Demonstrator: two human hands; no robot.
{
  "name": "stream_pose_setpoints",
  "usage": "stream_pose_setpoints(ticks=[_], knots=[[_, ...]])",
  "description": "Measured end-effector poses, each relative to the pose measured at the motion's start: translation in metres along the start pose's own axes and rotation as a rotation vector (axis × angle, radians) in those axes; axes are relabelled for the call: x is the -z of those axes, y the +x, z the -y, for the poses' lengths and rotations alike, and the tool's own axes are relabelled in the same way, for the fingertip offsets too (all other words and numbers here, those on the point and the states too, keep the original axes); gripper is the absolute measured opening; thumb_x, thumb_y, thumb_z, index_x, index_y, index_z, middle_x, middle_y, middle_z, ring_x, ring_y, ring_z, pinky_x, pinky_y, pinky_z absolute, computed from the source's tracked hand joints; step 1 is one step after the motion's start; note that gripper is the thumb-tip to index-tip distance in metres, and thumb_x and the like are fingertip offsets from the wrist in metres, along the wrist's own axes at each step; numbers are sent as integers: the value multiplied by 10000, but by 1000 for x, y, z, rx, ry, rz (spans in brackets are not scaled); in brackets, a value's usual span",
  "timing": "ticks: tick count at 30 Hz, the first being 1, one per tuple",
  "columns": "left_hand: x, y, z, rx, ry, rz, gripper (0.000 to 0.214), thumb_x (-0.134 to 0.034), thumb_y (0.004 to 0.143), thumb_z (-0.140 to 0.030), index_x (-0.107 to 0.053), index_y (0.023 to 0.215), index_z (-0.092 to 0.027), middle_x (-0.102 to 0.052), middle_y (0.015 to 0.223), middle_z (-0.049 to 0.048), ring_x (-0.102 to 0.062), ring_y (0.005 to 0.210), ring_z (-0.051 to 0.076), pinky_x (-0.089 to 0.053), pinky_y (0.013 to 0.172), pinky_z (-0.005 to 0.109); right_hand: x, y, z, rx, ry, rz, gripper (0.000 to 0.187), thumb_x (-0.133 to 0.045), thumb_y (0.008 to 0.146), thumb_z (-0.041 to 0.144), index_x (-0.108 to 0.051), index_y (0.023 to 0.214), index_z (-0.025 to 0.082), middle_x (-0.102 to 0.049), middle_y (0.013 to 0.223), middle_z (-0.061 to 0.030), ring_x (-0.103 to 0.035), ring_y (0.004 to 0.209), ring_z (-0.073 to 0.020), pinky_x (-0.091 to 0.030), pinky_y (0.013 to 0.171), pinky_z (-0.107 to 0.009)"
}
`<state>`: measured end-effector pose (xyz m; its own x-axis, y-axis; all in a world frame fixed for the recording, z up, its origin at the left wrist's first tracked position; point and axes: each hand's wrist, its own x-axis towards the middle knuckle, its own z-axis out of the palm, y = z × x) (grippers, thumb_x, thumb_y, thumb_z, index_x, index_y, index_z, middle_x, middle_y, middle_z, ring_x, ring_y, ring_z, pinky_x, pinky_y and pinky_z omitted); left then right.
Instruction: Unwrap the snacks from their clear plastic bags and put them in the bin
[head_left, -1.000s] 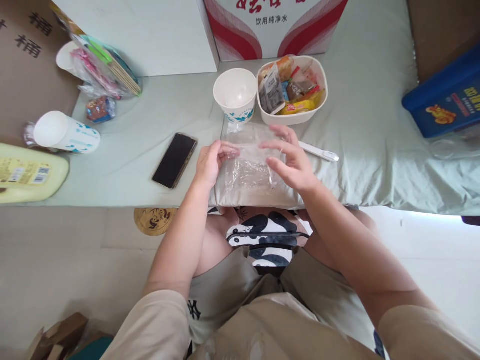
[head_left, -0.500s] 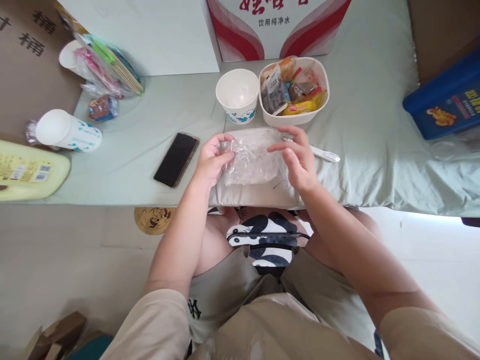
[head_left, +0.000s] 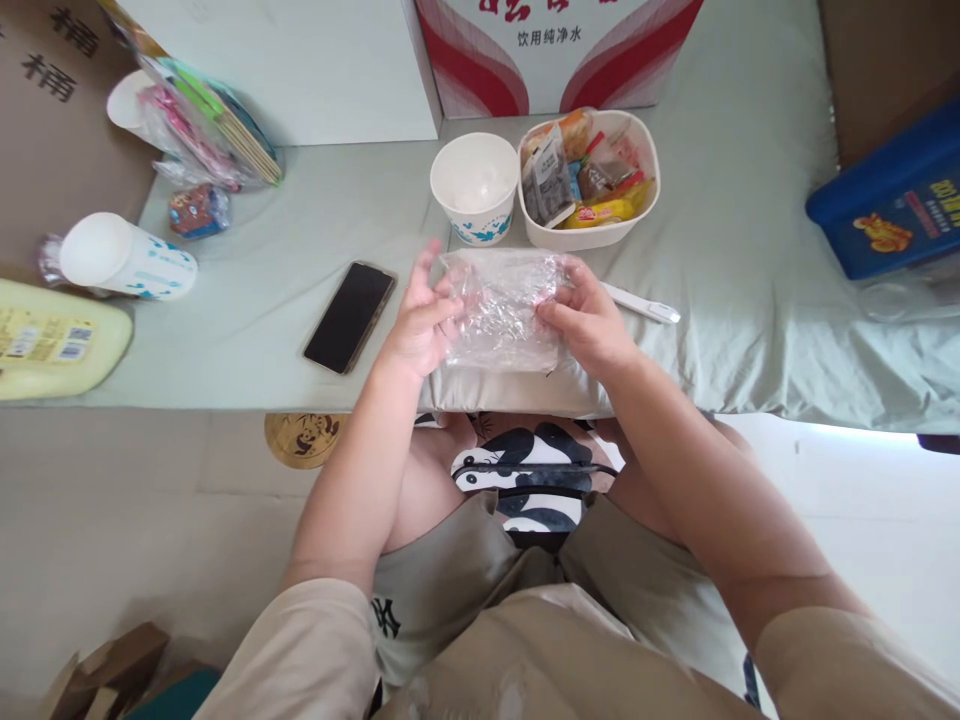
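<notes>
While the head view showed the right hand [head_left: 591, 318] pinching the clear plastic [head_left: 506, 325] near the front edge of the desk [head_left: 750, 310], the left hand [head_left: 420, 325] was at its left side, fingers partly spread; whether they gripped, I could not tell. The cup [head_left: 480, 218] and tub [head_left: 585, 238] stood toward the back edge.
</notes>
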<state>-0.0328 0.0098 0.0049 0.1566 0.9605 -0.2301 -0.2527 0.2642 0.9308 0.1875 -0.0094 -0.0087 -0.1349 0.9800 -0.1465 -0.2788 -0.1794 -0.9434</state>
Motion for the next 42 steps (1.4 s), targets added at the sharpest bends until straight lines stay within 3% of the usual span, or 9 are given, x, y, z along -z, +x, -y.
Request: stream_pose_setpoints(ticks=[4,7,12,16,21,28,35,38,42], knots=[[-2,1,5,177,12,161,452,-835,631,-201,-683,1056,-193,-778,973,63,-760,813,191,-602,707,276,2,4,0,48,51,-79,503,-856,698,408,-580,1104,300,-659,812,40,-653,750,-155,-580,739,-307],[-5,0,8,124,52,124,310,-803,678,-192,-681,962,-167,-765,883,48,-752,777,174,-601,696,268,2,5,-1,-50,77,-50,416,-790,755,562,-616,979,258,-708,945,-20,-707,873,-192,-607,805,-348],[-11,-1,9,89,154,30,398,-746,752,-199,-655,1139,-218,-766,935,16,-750,767,149,-597,685,247,-4,2,1,-163,73,79,402,-838,691,461,-653,956,222,-686,797,5,-665,688,-148,-569,636,-282],[-13,-2,5,119,198,-3,307,-684,824,-250,-638,1127,-225,-632,656,-51,-667,576,114,-566,576,224,-5,1,3,-181,-19,68,332,-799,714,367,-621,953,221,-537,561,83,-478,452,-93,-417,446,-236],[-13,-4,-4,112,64,-40,229,-697,793,-215,-615,1005,-244,-461,559,-106,-490,412,53,-431,426,157,-3,-1,6,-16,60,56,378,-775,778,447,-593,1058,270,-475,539,102,-504,464,-120,-403,464,-241],[-12,1,-9,133,-67,22,307,-682,868,-426,-547,715,-197,-506,601,-35,-543,476,82,-455,424,202,2,-1,15,-58,47,59,471,-588,851,700,-566,754,240,-564,639,-9,-596,595,-186,-496,555,-319],[-6,5,3,25,54,58,241,-754,653,-115,-588,807,-196,-598,722,-45,-574,585,68,-505,533,179,6,3,2,-64,-97,27,395,-820,733,500,-559,872,238,-551,671,39,-535,577,-125,-427,542,-258],[-1,11,14,-70,139,-37,339,-759,694,-122,-586,961,-236,-627,765,-46,-616,641,88,-526,600,202,9,7,-6,-65,-38,-44,552,-874,620,331,-525,1042,263,-587,732,63,-541,612,-118,-433,573,-251],[11,26,29,-324,321,-261,375,-818,760,-211,-577,1044,-258,-634,844,-32,-643,730,100,-548,706,234,11,13,-10,86,-30,-184,391,-828,690,381,-540,916,245,-588,804,34,-568,713,-125,-474,665,-273]])
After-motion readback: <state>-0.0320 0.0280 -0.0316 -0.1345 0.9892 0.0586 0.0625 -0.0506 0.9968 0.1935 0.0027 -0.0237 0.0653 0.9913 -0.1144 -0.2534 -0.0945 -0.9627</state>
